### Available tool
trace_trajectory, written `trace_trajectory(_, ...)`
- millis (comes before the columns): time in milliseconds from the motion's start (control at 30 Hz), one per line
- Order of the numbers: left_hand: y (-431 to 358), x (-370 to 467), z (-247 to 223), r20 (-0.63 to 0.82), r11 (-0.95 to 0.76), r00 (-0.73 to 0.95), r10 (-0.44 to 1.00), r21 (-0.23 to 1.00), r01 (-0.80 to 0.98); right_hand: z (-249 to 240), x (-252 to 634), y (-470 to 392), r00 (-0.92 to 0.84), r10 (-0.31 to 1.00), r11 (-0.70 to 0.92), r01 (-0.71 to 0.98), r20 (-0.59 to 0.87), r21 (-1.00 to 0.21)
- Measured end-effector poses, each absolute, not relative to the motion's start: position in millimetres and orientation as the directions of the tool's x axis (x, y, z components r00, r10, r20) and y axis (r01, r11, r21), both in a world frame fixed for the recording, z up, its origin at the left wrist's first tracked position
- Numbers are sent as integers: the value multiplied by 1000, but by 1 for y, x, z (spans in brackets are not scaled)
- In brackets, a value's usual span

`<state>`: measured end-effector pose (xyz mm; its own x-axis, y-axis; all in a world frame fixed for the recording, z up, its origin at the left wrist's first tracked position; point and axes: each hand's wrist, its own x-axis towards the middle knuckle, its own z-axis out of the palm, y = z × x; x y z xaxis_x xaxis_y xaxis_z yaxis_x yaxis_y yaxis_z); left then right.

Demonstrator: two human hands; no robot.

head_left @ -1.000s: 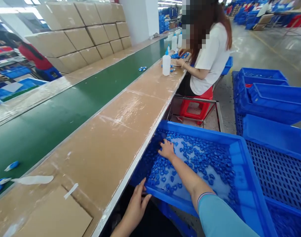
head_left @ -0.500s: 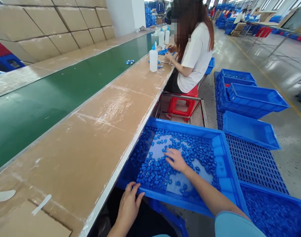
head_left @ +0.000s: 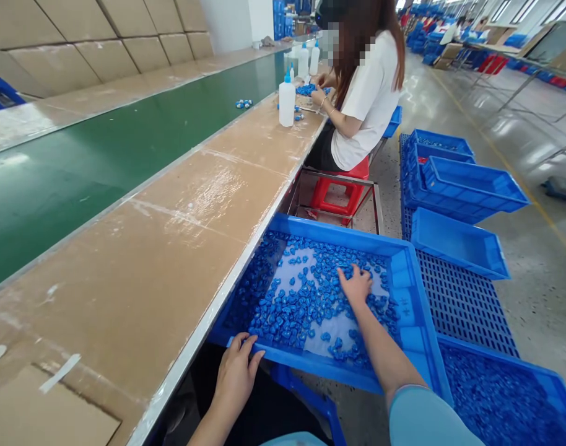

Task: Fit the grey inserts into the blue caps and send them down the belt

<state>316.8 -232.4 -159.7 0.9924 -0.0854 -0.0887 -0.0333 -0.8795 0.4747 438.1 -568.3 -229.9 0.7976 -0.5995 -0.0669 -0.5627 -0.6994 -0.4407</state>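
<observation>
Right hand [head_left: 356,286]: fingers spread wide, over the blue tray's [head_left: 320,368] right half.
Left hand [head_left: 236,370]: fingers at the blue tray's near rim; whether they grip, I cannot tell.
Blue pieces [head_left: 283,314]: strewn inside the blue tray.

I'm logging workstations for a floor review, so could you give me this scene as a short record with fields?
Left hand: at the near rim of the blue tray
Right hand: within the tray, fingers spread, at small blue pieces; grasp unclear
Tray position: beside the brown work surface
Farther along: white bottle with blue cap; seated co-worker
Green belt: carries a few blue-and-white items
</observation>
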Motion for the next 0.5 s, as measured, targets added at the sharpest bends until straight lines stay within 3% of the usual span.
trace_trajectory(167,-235,316,-155,-135,-886,987,-90,463,-17,-236,414,-482,980,-182,-844,-200,-85,-498)
trace_trajectory(300,-239,329,-134,-302,-921,949,-90,387,36,-228,402,-461,974,205,-805,113,-94,-582)
trace_trajectory(367,-244,344,-122,-388,-940,918,-85,337,56,-221,406,-479,951,284,-777,154,-121,-611)
trace_trajectory(500,-263,386,-120,-516,-934,855,49,279,222,-213,416,-528,913,208,-781,-61,-351,-622)
